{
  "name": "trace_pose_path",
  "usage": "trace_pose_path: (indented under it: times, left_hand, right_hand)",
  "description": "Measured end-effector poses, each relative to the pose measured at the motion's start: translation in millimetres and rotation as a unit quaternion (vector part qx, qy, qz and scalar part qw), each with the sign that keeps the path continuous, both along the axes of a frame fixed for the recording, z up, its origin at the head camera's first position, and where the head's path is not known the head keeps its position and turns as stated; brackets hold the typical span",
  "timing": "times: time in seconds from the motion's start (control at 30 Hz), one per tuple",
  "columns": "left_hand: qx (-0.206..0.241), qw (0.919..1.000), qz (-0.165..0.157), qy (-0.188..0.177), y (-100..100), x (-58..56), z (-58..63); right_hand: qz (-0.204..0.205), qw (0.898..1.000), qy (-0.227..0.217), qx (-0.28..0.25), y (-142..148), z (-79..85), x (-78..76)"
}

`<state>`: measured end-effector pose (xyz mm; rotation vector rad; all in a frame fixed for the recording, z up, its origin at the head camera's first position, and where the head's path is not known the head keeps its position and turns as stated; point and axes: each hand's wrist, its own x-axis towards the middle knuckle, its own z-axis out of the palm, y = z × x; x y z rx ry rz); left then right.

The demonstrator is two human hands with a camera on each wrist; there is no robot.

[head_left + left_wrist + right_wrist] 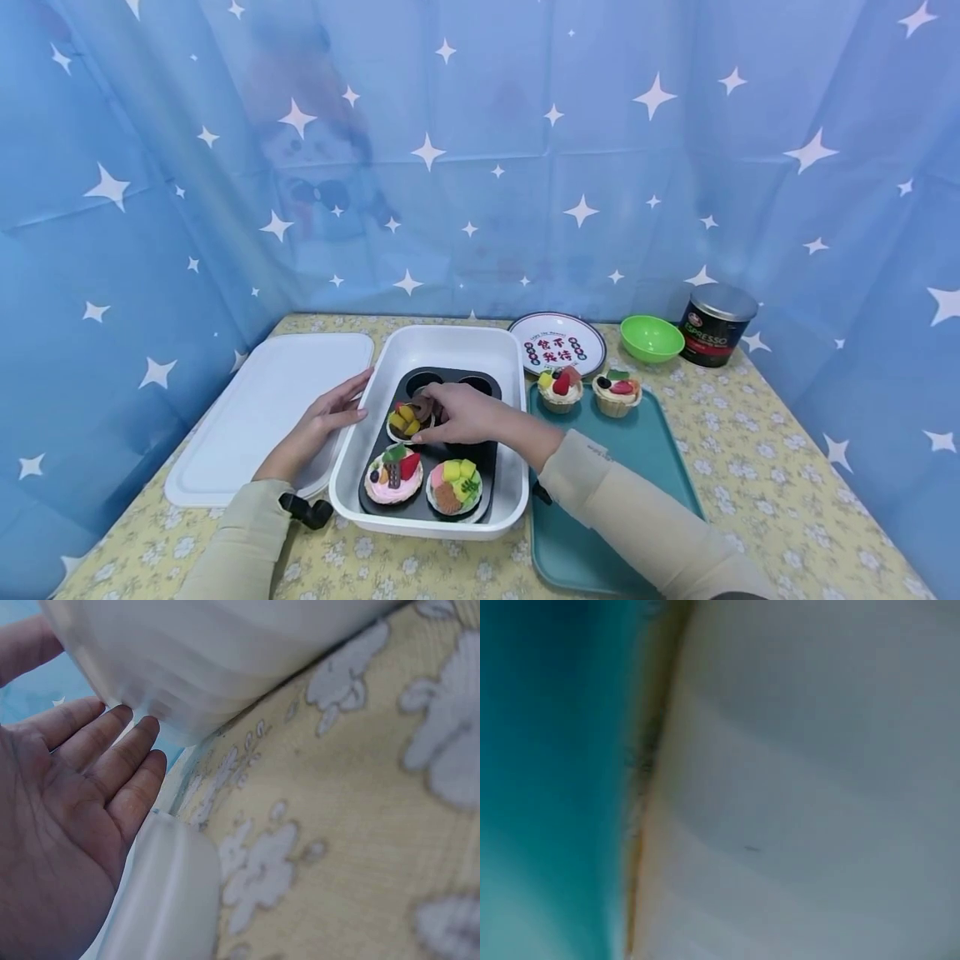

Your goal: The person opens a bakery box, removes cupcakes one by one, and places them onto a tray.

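White lid (pixel 262 417) beside white tub (pixel 450 346), apparently off for access. Left hand (pixel 322 421) fingers straight at tub's side, probably steadying. Inside, muffin pan (pixel 416 510) keeps front tarts (pixel 393 477) apart. Right hand (pixel 468 412) pinches yellow-chunk tart (pixel 405 423) at middle-left cup. Teal tray (pixel 622 442) alongside, two tarts (pixel 617 395) within reach.

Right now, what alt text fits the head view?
Right hand seems to grip a cupcake in a muffin pan inside a white bin; left hand touches the bin. More cupcakes sit in the pan and on a green tray.
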<state>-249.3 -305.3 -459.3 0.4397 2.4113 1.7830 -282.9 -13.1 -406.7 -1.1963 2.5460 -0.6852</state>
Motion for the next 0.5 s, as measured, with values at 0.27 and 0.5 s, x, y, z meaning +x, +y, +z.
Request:
trace_pose_path:
  times: [0.27, 0.5]
  left_hand:
    - [-0.001, 1.0, 0.003, -0.008, 0.5, 1.4, 0.0]
    - [0.004, 0.9999, -0.002, -0.01, 1.2, 4.0, 0.8]
  right_hand:
    - [0.005, 0.999, 0.037, 0.004, -6.4, -3.8, 0.4]
    - [0.016, 0.999, 0.021, -0.018, -9.1, -8.3, 1.0]
